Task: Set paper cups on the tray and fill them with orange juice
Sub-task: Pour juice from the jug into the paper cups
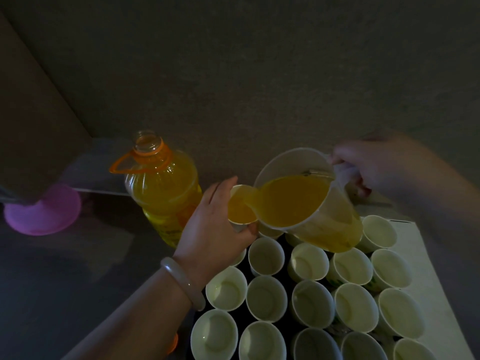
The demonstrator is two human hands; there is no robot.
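On the dim dark counter (65,268) under a grey wall (259,74) I see a dark tray (287,252) packed with empty white paper cups (266,298), an uncapped clear plastic bottle (161,188) of orange juice just beside it. The left hand (213,229) is wrapped round one paper cup (240,209) at the tray's far-left corner, and the blurred right hand (363,162) grips the handle of a tilted translucent plastic jug (311,203) pouring juice into it.

Dim throughout, with muted colours. Behind, a plain grey-brown wall (259,68). At left, a flat brown panel (31,113) slanting forward, meeting a pale ledge (100,165) at the wall's foot. Below, a dark counter (65,276), with a round pink plastic dish (49,214) lying partly under the panel's lower edge.
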